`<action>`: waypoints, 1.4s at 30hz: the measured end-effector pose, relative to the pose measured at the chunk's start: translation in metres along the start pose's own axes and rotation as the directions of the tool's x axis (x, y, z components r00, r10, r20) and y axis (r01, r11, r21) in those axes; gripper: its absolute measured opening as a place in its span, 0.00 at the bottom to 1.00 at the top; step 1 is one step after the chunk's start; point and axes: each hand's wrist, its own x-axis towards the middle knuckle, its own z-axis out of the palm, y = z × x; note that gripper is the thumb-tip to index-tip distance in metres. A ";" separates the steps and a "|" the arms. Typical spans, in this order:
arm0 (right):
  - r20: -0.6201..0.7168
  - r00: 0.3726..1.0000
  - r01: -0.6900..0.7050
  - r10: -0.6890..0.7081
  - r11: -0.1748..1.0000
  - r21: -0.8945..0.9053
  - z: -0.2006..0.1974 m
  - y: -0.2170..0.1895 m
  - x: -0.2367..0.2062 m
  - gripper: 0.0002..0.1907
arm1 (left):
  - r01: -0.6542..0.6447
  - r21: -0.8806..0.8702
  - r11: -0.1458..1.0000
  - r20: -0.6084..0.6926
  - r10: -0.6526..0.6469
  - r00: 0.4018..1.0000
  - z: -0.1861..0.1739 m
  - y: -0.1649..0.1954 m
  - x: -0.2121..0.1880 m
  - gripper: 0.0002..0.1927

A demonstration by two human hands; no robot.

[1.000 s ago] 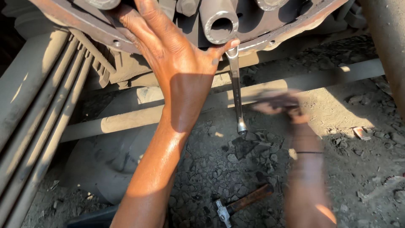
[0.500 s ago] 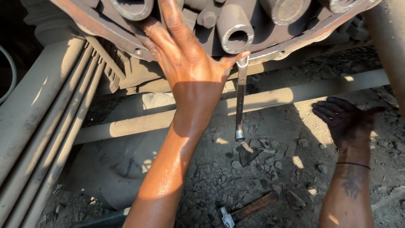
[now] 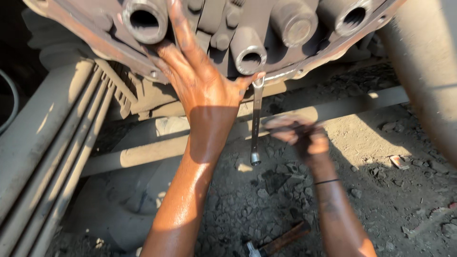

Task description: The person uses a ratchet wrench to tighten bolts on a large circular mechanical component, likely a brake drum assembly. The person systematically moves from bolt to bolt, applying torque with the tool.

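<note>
Your left hand lies flat against the rusty flanged casting, fingers spread wide, thumb touching the ring end of the spanner. The spanner hangs from a flange bolt, long axis near vertical, free end pointing down. Your right hand is just right of its lower half, blurred; fingers look curled, holding nothing, not touching

housing: rusty, greasy cast metal, matt
wrench: smooth steel, dull shine
ground: rough, dusty gravel
</note>
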 end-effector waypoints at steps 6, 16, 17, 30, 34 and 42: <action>-0.113 0.971 0.198 -0.211 0.973 -0.121 0.033 -0.043 0.000 0.48 | -0.157 0.096 0.983 -0.158 0.171 0.973 0.013 -0.009 -0.002 0.79; -0.045 0.995 0.089 -0.092 0.993 -0.072 0.117 0.038 0.014 0.36 | -0.056 0.119 0.991 -0.036 0.061 0.997 -0.010 0.008 0.013 0.83; -0.046 0.985 0.154 -0.166 0.969 -0.192 0.119 0.031 0.011 0.35 | -0.095 0.150 0.984 -0.059 0.104 0.993 -0.010 0.006 0.013 0.84; -0.314 0.918 -0.397 0.242 0.563 -0.725 0.001 0.004 0.007 0.28 | 0.013 0.040 0.999 0.071 -0.016 0.997 -0.008 -0.003 0.011 0.80; -0.177 0.980 -0.131 -0.092 0.369 -0.920 -0.030 -0.036 0.007 0.25 | -0.068 0.060 0.996 0.007 0.068 0.998 -0.005 -0.006 0.011 0.82; -0.143 0.952 -0.119 -0.271 0.101 -0.988 -0.059 -0.026 -0.009 0.20 | 0.047 0.058 0.997 0.088 -0.052 0.995 -0.002 -0.009 0.005 0.81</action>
